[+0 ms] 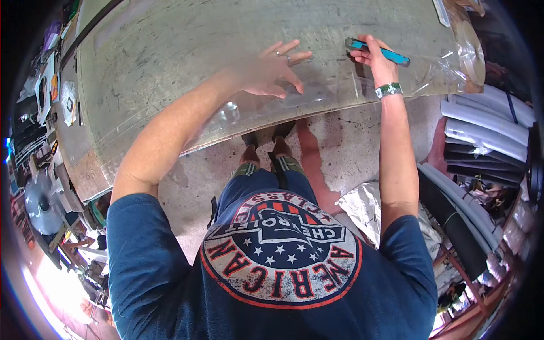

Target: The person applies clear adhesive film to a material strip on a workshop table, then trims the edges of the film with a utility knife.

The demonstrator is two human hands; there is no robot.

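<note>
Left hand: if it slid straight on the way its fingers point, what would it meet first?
Probably the knife held in the right hand. The left hand lies flat and open on the clear sheet, with its fingers aimed toward the knife's near end and only bare sheet between. Depth is hard to judge.

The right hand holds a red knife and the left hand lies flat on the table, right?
Not quite: the head view shows the knife in the right hand is blue, not red. The left hand does lie flat on the table.
</note>
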